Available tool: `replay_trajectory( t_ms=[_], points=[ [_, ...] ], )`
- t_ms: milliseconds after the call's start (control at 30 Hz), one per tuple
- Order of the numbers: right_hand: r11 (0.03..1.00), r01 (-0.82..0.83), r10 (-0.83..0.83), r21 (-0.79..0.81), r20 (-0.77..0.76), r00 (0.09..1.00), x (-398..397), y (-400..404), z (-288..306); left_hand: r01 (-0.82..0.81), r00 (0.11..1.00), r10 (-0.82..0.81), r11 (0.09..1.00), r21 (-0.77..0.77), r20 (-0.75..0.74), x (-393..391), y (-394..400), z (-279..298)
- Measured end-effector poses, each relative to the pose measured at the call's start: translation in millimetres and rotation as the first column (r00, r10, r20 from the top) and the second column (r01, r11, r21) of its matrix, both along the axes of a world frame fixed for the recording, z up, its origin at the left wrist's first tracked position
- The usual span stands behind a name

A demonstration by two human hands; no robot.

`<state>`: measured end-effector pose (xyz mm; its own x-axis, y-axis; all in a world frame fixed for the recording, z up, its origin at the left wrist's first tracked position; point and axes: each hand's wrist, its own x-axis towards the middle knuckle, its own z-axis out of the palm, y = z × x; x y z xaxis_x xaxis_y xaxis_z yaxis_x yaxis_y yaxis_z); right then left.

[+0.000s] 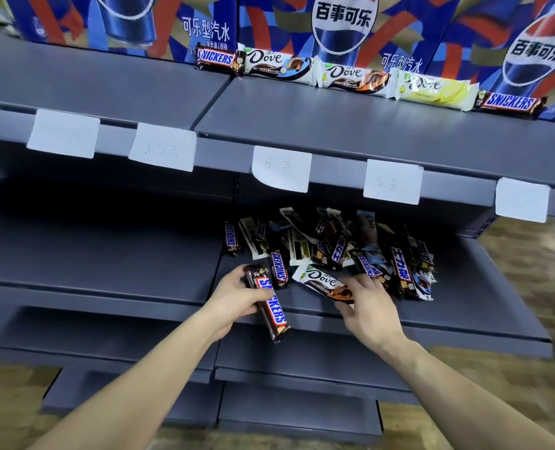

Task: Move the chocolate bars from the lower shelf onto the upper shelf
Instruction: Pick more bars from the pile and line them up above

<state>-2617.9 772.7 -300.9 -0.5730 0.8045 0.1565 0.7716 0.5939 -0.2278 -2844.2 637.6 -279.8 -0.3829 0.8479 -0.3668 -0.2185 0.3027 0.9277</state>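
Your left hand [237, 295] holds a Snickers [268, 305] at the front edge of the lower shelf [464, 306], fingers curled round its upper half, the bar's lower end hanging past the edge. Your right hand [368, 308] rests on a Dove bar [323, 282] just beside it, fingers spread over its right end. The pile [344, 248] lies behind both hands. Five bars [354, 76] line the upper shelf [302, 125].
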Motion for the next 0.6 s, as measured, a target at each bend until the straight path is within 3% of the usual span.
replay_trajectory(
  t_ms=[133, 400, 600],
  points=[
    [0.999, -0.021, 0.02, -0.03, -0.041, 0.999, 6.0, -4.9, 3.7, 0.002, 0.98, 0.006, 0.999, 0.037, -0.198, -0.6, -2.8, 3.1],
    [0.999, -0.041, 0.04, -0.011, -0.108, 0.993, 21.8, -12.8, 15.1, 0.091, 0.979, -0.072, 0.991, 0.095, -0.189, 14.6, -25.7, 4.3],
    [0.995, -0.083, 0.089, 0.052, -0.117, 0.989, 50.5, -30.7, 30.1, 0.111, 0.862, -0.079, 0.993, 0.034, -0.5, 44.3, -45.4, 14.0]
  ],
)
